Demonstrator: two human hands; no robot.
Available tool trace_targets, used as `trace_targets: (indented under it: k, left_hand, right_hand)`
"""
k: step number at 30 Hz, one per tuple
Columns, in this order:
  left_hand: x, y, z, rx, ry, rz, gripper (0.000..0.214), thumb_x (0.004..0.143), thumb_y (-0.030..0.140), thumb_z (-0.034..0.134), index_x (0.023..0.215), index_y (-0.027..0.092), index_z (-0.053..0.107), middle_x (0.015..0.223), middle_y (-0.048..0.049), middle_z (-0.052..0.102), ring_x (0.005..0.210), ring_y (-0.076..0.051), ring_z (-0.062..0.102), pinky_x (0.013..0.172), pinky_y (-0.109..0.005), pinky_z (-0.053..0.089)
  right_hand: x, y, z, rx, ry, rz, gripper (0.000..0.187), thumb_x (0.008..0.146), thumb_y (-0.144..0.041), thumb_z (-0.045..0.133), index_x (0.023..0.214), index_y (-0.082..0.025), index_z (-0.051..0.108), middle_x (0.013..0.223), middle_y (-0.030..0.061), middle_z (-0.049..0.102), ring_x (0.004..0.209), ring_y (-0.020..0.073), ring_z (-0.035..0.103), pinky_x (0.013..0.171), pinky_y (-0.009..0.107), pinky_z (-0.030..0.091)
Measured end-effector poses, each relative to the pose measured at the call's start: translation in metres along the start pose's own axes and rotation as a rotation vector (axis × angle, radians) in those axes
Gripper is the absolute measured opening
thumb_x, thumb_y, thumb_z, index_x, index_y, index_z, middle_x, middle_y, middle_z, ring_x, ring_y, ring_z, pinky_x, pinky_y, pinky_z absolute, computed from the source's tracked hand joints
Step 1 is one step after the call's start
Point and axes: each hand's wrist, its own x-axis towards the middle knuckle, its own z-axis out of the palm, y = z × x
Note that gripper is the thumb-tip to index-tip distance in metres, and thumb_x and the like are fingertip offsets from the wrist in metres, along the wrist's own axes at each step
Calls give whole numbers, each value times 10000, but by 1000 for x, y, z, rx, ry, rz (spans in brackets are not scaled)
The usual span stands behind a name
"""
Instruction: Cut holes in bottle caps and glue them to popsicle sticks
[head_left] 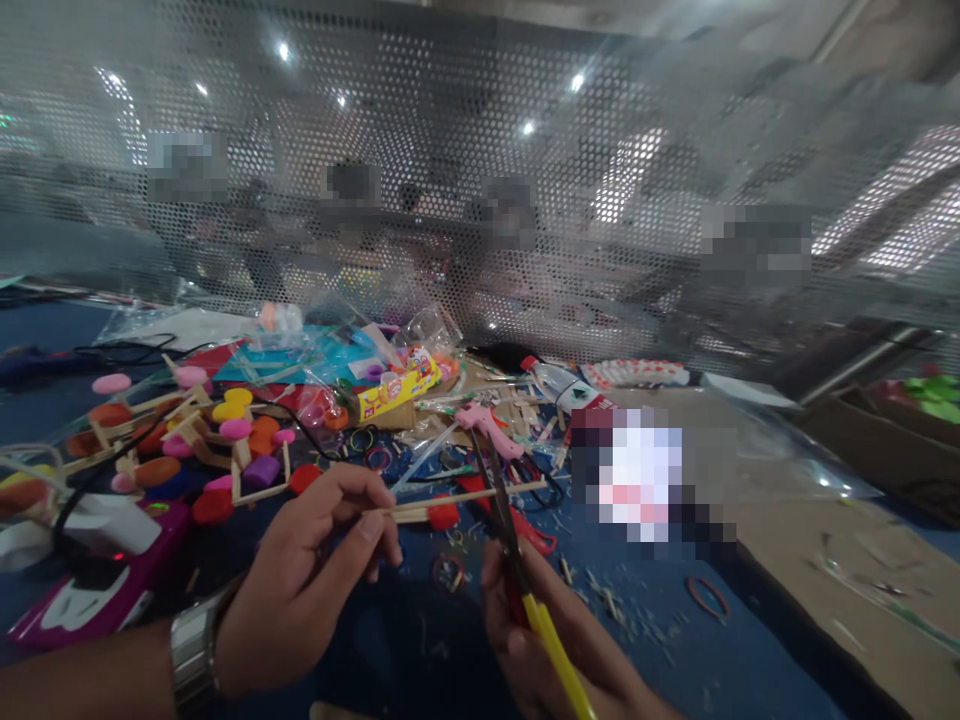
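Observation:
My left hand [311, 575], with a metal watch on its wrist, pinches one end of a thin wooden stick [480, 498] that has a red clay ball [442, 515] stuck on it. My right hand [555, 650] grips scissors [517, 560] with yellow and red handles. Their dark blades point up and away and meet the stick about midway along it, just right of the red ball. Both hands hover low over the blue table [420, 640].
Stick-and-clay-ball models [210, 440] lie at the left, above a white device [112, 525] on a purple box. Plastic bags, a yellow packet [397, 390], a pink tool [487, 425] and rubber bands clutter the middle. Cardboard [825, 560] lies right. A perforated screen [480, 180] stands behind, people beyond it.

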Motion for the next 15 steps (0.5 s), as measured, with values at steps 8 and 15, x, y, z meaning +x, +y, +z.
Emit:
trace_targets:
  k: [8,15]
  left_hand:
    - [0,2,1,-28,7,15,124,1017,239,475,1000,191,588,702,-15,687,565,-94,628,529,-155,548]
    - [-1,-2,0,-70,-17,-25,134,1024,275,478,1013,191,581,706,-15,681,568,-102,632,523,-167,552]
  right_hand:
    - [1,-9,4,-24,42,11,562,787,-774,618,1038,-274,565,839,25,459,582,121,382,435,253,331]
    - [-10,-23,2,-10,8,123,449,885,-659,618,1122,-282,563,843,19,502,540,94,339,413,235,260]
